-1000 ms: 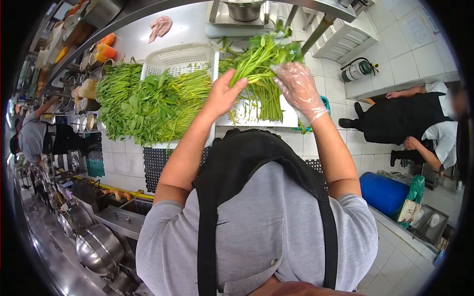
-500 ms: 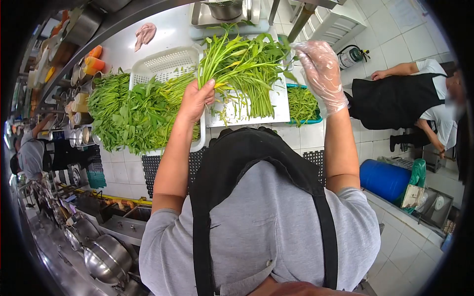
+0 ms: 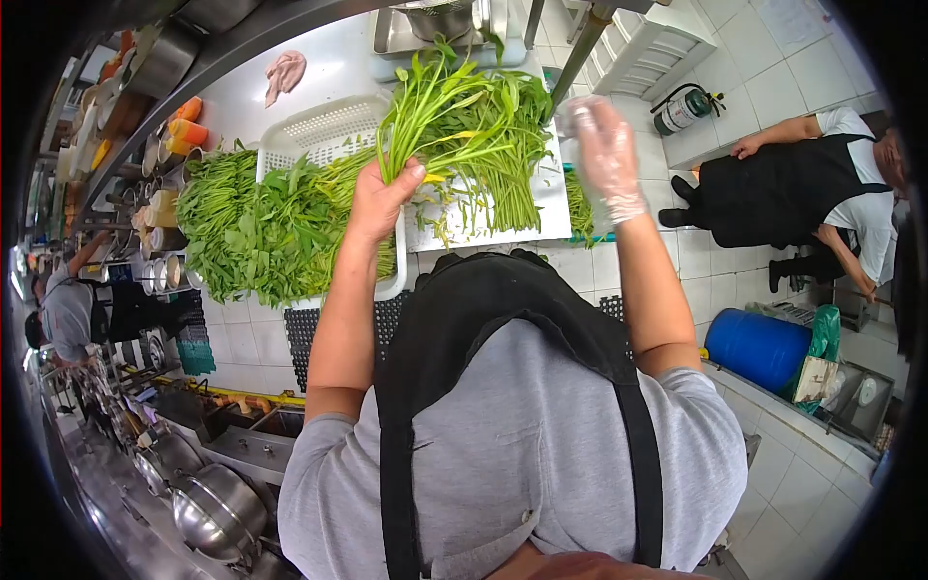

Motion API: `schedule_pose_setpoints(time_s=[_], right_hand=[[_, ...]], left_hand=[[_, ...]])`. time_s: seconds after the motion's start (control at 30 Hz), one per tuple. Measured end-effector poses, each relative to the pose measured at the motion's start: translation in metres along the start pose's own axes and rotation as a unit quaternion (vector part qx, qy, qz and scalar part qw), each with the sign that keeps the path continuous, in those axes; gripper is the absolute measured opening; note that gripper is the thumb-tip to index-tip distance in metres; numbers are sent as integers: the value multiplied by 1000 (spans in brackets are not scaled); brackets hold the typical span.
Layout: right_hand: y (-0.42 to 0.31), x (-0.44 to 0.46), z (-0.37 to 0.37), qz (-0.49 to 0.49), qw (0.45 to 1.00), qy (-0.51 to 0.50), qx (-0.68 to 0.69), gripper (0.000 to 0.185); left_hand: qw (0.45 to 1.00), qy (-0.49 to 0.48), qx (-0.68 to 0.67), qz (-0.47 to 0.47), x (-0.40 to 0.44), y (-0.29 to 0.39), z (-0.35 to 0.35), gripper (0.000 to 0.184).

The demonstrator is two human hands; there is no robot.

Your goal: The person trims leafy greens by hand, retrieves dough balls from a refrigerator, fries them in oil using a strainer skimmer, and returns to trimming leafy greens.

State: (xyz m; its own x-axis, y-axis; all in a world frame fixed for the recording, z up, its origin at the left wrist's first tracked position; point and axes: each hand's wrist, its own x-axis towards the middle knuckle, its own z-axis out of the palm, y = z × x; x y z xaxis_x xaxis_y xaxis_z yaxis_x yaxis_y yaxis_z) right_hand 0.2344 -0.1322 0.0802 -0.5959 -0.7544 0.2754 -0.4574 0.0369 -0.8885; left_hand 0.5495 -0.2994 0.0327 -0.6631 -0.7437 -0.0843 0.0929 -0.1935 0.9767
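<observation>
My bare left hand (image 3: 385, 200) is closed around the stems of a bunch of water spinach (image 3: 411, 121), held above the left side of a white cutting board (image 3: 553, 217). More water spinach (image 3: 517, 174) lies on the board, its cut stems towards me, with small loose bits around it. My right hand (image 3: 609, 155), in a clear plastic glove, is raised just past the board's right edge. Its fingers are blurred and partly turned away. Below it, a teal basket (image 3: 592, 240) containing cut green stems is partly covered by this hand.
Left of the board, leafy greens (image 3: 280, 217) heap over a white perforated basket (image 3: 329, 121). A pink cloth (image 3: 284, 77) lies on the metal table (image 3: 338, 58). Metal pans (image 3: 440, 21) stand behind the board. A co-worker in a black apron (image 3: 764, 188) stands at right, near a fire extinguisher (image 3: 688, 111).
My right hand has moved left and slightly down, now covering more of the teal basket. The bunch in my left hand has shifted slightly left and stays gripped.
</observation>
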Motion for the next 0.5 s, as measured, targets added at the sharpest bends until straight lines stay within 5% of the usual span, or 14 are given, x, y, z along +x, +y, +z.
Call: schedule_pose_setpoints(time_s=[0.1, 0.17, 0.2, 0.27, 0.37, 0.5], right_hand=[[-44, 0, -7, 78, 976, 83, 184, 15], [-48, 2, -15, 59, 989, 65, 117, 15], [-52, 3, -16, -44, 999, -2, 31, 15], [-62, 6, -18, -210, 965, -110, -116, 15], [-56, 18, -11, -313, 895, -224, -226, 16], [-30, 20, 9, -310, 872, -293, -237, 24]], left_hand=[[996, 10, 86, 35, -5, 6, -7, 19], [991, 6, 122, 55, -4, 14, -7, 21], [989, -3, 139, 58, -4, 20, -6, 21], [986, -14, 156, 61, -2, 26, -5, 22], [975, -29, 209, 75, 0, 33, -2, 22], [961, -79, 253, 77, 2, 49, 8, 21]])
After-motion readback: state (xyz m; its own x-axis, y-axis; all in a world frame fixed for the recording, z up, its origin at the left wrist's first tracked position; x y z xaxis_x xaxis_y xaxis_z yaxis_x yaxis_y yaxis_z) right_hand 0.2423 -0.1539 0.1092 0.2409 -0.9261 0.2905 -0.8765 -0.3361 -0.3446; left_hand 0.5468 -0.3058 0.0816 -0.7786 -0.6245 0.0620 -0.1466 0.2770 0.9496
